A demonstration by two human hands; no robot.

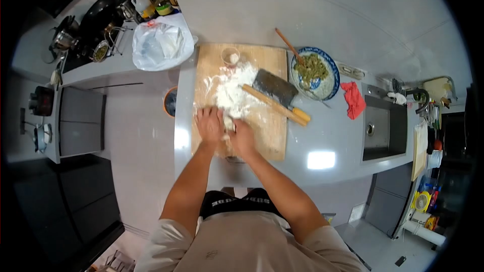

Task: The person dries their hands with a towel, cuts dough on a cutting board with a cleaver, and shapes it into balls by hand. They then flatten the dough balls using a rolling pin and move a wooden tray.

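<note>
My left hand (208, 125) lies fingers forward on the near left of a wooden board (269, 143), beside a pale piece of dough (228, 123). My right hand (243, 137) is curled against that dough, its thumb and fingers closed on it. Part of the dough is hidden between the two hands. White flour (233, 91) is spread over the board just beyond them. To the right, a cleaver (272, 86) rests on the board, and a wooden rolling pin (275, 104) lies slantwise by it. A small round cup (230, 56) stands near the board's far edge.
A blue-rimmed bowl (337, 73) holds green filling and a wooden utensil (286, 43). A red cloth (353, 100) lies between it and the sink (384, 143). At left are a white plastic bag (160, 45), bottles (142, 4) and a wok (98, 12).
</note>
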